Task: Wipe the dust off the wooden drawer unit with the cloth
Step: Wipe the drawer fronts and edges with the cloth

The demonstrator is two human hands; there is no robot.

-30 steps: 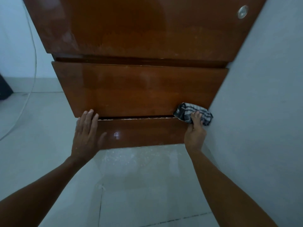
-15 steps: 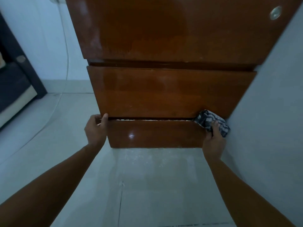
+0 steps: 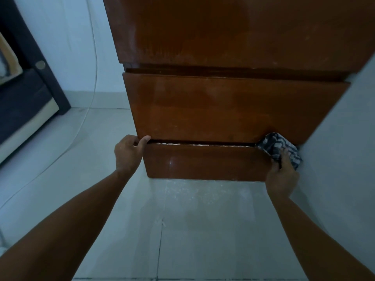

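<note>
The wooden drawer unit (image 3: 223, 110) rises in front of me, glossy brown with stacked drawer fronts. A pale line of dust lies in the gap above the lowest drawer (image 3: 203, 162). My left hand (image 3: 128, 154) grips the left corner of the drawer front above it, thumb on its lower edge. My right hand (image 3: 282, 175) is shut on a dark patterned cloth (image 3: 277, 147) and presses it against the right end of that gap, close to the wall.
A pale wall (image 3: 341, 159) runs hard along the unit's right side. Light floor tiles (image 3: 182, 230) with dust specks lie below. A thin white cable (image 3: 89, 102) hangs down at left, and dark furniture (image 3: 24, 98) stands far left.
My left hand moved from lying flat on the lowest drawer to gripping the left corner of the drawer above. The view shifted left. The cloth stays at the right end of the gap.
</note>
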